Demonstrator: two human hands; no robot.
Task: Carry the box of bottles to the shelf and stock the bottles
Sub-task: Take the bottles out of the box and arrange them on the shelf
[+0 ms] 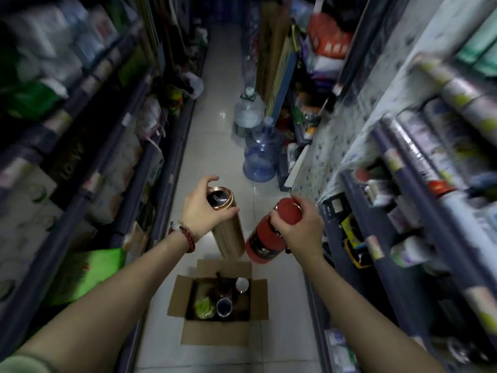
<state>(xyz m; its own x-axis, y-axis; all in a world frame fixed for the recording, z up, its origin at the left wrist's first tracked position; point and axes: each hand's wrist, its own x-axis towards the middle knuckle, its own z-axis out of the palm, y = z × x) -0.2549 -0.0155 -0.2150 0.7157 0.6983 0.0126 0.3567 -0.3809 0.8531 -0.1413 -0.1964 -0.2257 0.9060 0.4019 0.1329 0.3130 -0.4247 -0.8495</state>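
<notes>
An open cardboard box [215, 332] sits on the tiled aisle floor below my arms, with several bottles standing inside it. My left hand [201, 208] grips the top of a gold bottle [228, 238] held above the box. My right hand [298, 224] holds a red bottle [265, 238] by its red cap, just to the right of the gold one. Both bottles hang tilted in the air over the floor. The shelf [376, 224] on the right stands close to my right hand.
Shelves full of goods line both sides of the narrow aisle. Two large blue water jugs [259, 154] stand on the floor ahead by the right shelf. A green package [88, 270] sits low on the left shelf. The picture is blurred.
</notes>
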